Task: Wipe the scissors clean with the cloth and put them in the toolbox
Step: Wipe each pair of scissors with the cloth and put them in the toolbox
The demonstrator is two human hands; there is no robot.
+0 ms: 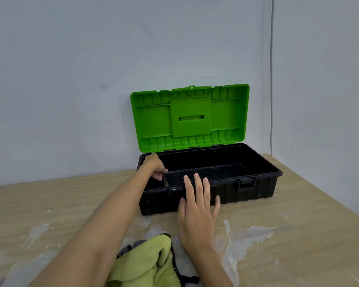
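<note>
The black toolbox (257,189) stands open against the wall with its green lid (190,118) raised. My left hand (153,165) reaches into the box's left end. Its curled fingers pinch the scissors (165,181), of which only a thin metal blade shows, pointing down inside the box. The handles are hidden by the hand. My right hand (197,216) hovers in front of the box's front wall, fingers straight and spread, holding nothing. The yellow-green cloth (147,266) lies crumpled on the table at the near edge, below both forearms.
The wooden table (298,214) carries white smears in front of the box. Something dark with a black strap (187,278) lies under the cloth. A cable (271,79) runs down the wall at the right. The table's right edge falls away at the far right.
</note>
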